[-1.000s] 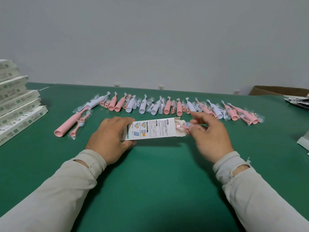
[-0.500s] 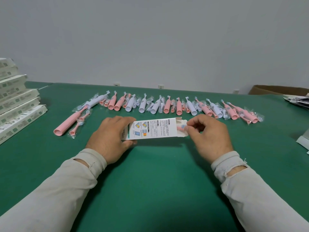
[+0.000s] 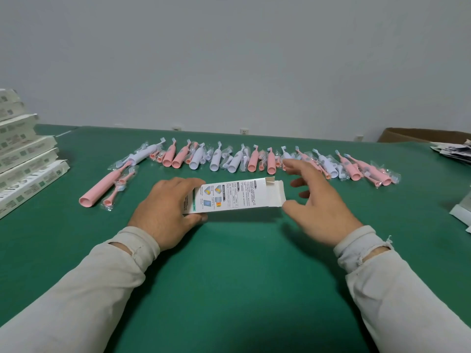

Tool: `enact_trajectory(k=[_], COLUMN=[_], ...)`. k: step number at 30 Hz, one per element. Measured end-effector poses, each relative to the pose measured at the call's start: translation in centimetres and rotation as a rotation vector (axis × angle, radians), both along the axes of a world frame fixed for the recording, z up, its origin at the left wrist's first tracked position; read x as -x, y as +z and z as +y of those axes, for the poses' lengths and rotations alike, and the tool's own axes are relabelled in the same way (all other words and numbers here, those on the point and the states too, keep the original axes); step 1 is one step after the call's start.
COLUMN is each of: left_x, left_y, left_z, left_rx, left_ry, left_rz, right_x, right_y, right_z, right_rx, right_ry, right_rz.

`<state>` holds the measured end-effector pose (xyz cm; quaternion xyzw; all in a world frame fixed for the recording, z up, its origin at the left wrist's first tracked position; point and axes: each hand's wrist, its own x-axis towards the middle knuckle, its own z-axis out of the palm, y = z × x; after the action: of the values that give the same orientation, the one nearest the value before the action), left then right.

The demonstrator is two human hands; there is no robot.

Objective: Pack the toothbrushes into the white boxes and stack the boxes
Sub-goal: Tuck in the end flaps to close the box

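Gripping the closed end of the white box [image 3: 229, 197], the left hand [image 3: 165, 210] is curling its fingers over the top edge with the thumb under the near side — pinning it flat on the green table [image 3: 242, 276] so the open mouth is facing right, where the other hand can get at it. The right hand [image 3: 318, 207] is hovering just beside that mouth with fingers spread and holding nothing, thumb close to the lower corner of the raised end flap [image 3: 276, 193]. The flap is standing up, so the box is not yet sealed; whether a brush is sitting inside, the view is not showing. My read is that tucking the flap is the step coming up, and the spread fingers are placed for it.

Farther back, the row of toothbrushes [image 3: 254, 160], pink and white in clear wrappers, is lying across the table, handles toward the worker — easy to pick one by one. One longer pink toothbrush [image 3: 104, 184] is lying apart at the left. At the far left edge, the stack of boxes [image 3: 23, 159] is waiting near the holding hand's side, presumably where this one is heading.
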<state>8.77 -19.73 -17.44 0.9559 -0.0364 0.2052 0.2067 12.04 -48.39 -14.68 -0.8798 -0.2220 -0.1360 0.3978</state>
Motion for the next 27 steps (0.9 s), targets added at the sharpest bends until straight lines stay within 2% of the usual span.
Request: enact_trajectory(k=[3,7,11,18,21,25,27], left_x=[0.0,0.0,-0.1,-0.1,-0.1,-0.1,0.0], left_y=[-0.1,-0.1,-0.2,-0.4,-0.3,-0.2,-0.1], left_z=[0.0,0.0,-0.1,-0.1,-0.1,0.0,0.0], left_rx=[0.008,0.013,0.014,0.043,0.046,0.044,0.038], left_ry=[-0.007,-0.012,-0.014,-0.021,-0.009,0.003,0.007], left_rz=[-0.008,-0.013,-0.025,-0.014,-0.025,-0.037,-0.04], right_x=[-0.3,-0.5,-0.2,0.2,0.2,0.4,0.4], right_y=[-0.8,-1.2,-1.4,-1.2,-1.2,-1.2,-1.1], right_z=[0.1,0.8,1.7,2.2,2.1,2.4,2.5], right_rx=[0.096,-0.02,-0.085,-0.188,-0.228,-0.438,-0.458], right_ry=[0.068,0.016,-0.046,-0.019,-0.061,-0.042,-0.056], right_rz=[0.036,-0.075,-0.095,0.009,-0.037,0.043,0.051])
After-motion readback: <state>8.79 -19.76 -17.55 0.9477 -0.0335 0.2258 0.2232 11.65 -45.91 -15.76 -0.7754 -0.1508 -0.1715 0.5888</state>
